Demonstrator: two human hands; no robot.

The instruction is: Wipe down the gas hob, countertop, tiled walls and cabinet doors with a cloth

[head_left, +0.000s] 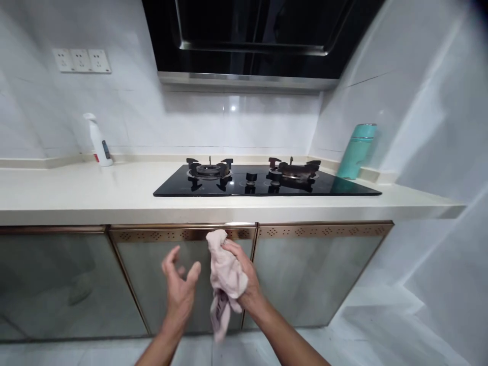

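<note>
A crumpled pale pink cloth (pixel 225 269) hangs from my right hand (pixel 246 277), whose fingers are wrapped round its upper part. Its lower end dangles in front of the cabinet doors and is slightly blurred. To the left of the cloth, my left hand (pixel 180 282) is raised with thumb and fingers apart, holding nothing and not touching the cloth. Both hands are below the front edge of the white countertop (pixel 76 190). Beyond them, a black glass gas stove (pixel 240 189) with two burners is set on the counter.
A white spray bottle (pixel 99 145) stands at the back left of the counter. At the right end, a turquoise flask (pixel 356 152) stands by the wall. Overhead hangs a black range hood (pixel 247 61). Glass-fronted cabinet doors (pixel 305 274) line the space under the counter.
</note>
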